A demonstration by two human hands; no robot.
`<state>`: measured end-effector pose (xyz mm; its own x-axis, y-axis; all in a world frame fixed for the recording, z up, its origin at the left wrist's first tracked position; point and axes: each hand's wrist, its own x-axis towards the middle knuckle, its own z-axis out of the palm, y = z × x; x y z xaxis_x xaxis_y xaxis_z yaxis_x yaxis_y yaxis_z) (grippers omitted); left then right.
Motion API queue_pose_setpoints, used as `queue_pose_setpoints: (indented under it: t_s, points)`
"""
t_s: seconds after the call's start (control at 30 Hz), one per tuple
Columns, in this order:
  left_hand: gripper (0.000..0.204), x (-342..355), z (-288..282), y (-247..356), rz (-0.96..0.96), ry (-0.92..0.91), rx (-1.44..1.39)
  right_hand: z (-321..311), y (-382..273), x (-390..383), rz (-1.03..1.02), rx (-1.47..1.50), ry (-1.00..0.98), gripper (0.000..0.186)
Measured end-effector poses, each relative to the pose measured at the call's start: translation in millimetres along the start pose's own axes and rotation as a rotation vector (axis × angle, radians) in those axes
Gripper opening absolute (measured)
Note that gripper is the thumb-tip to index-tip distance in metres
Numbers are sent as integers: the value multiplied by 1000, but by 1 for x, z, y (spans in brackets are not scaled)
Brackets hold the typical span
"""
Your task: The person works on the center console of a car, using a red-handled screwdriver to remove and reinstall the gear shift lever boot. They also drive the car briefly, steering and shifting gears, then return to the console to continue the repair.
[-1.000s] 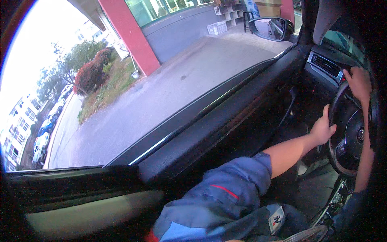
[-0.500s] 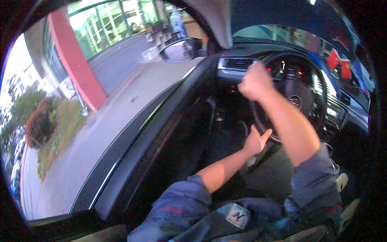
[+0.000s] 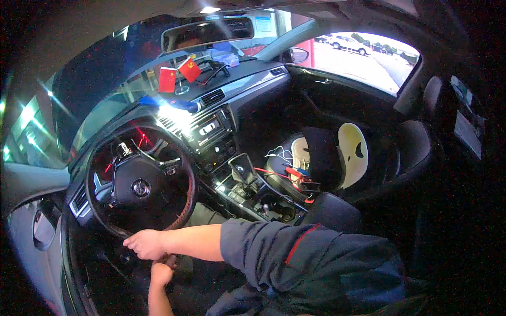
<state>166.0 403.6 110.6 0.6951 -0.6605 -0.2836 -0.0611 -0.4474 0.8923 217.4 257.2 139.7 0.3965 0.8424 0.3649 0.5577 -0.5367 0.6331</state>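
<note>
The person's right hand [image 3: 145,244] reaches across to the bottom edge of the steering wheel [image 3: 139,184], palm down and fingers bent inward. It overlaps the lower rim in this view; whether the fingers wrap the rim or merely rest against it cannot be made out. The left hand [image 3: 162,272] is just below and beside it, under the rim, its fingers curled and partly in shadow, so neither their spread nor anything in their hold can be judged. The wheel stands at the driver's end of the dashboard [image 3: 247,78].

The step in hand looks like two-handed work at the wheel's lower edge. A further turn would seem to call for a sure hold by the right hand, with the left clear of the crossing forearm.

In the centre console, between the seats, a recessed tray [image 3: 289,215] sits in front of the armrest [image 3: 334,208]; something round and dark is in it, too dim to name. The gear lever [image 3: 242,167] rises near the tray's dashboard end. The passenger seat [image 3: 321,150] acts as a catch-all: a loose white cable [image 3: 278,154] and a red-and-blue-handled tool [image 3: 298,174] lie near its console edge, and a pale rounded panel [image 3: 353,155] stands farther across. The driver's door has a recessed grip [image 3: 45,230], its inside too dark to read. Two small red flags [image 3: 167,80] and a blue packet [image 3: 225,55] stand along the dashboard's windscreen edge.
</note>
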Motion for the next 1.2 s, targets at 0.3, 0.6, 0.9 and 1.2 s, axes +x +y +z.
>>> queue_pose_setpoints:
  t_s: [0.3,0.6,0.9,1.2]
  points:
    - [51,-16,-12,2,313,339,66,-45,94,127,867,431,-19,27]
    - [60,8,-37,25,290,877,163,-186,194,76,1062,-119,-2,62]
    - [38,-8,-105,39,386,945,1016,-223,178,-32,1387,247,78,73]
    - [57,-20,-144,73,572,889,149,-246,28,-165,1602,693,-148,63]
